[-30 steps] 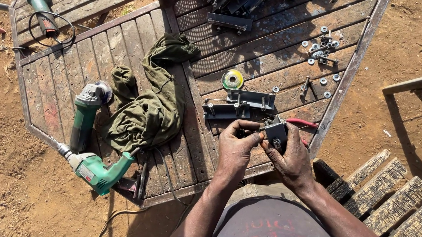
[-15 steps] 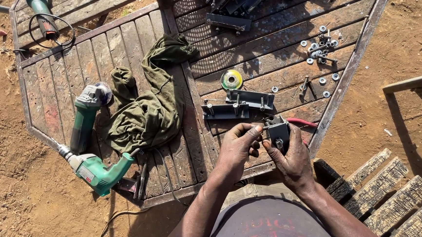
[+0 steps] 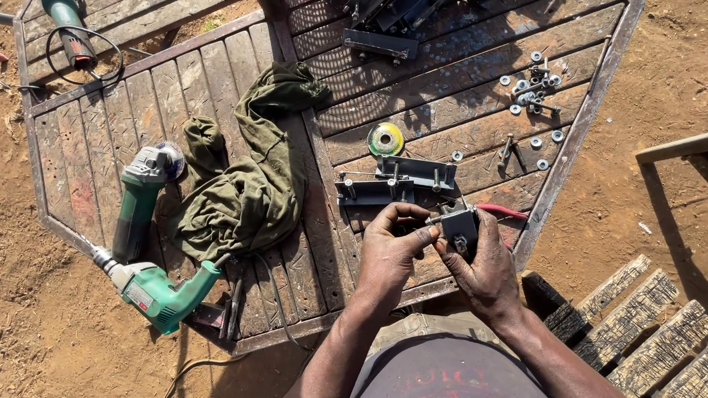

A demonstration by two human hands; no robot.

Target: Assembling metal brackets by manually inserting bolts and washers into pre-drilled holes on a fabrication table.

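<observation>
Small grey metal bracket (image 3: 459, 227) held up over near edge of wooden table (image 3: 214, 76), pinched from both sides. Right hand (image 3: 487, 273) wrapped round bracket's right and lower side, fingers closed on it. Left hand (image 3: 390, 250) gripping left edge, thumb and forefinger pressed at a bolt or pin sticking out there; too small to tell which.

Just beyond hands, lying on slats: two more grey brackets (image 3: 396, 181) with bolts upright, red-handled tool (image 3: 501, 210) partly hidden behind right hand, yellow-green grinding disc (image 3: 385, 139). Farther right, scatter of washers and nuts (image 3: 532, 91) plus loose bolts. Dark metal parts (image 3: 382, 12) piled at far edge, in shadow.

Left half: crumpled olive cloth (image 3: 241, 176) in middle, green angle grinder (image 3: 143, 198) beside it, green drill (image 3: 160, 290) at near-left corner hanging over edge, second green grinder (image 3: 66, 17) with looped black cord at far-left corner.

Table top octagonal, weathered planks in rusty metal frame, gaps between slats. Outdoors, hard sunlight, long shadows. Bare reddish dirt all round. Charred wooden planks (image 3: 649, 332) on ground at lower right, metal bar (image 3: 693, 144) at right edge.
</observation>
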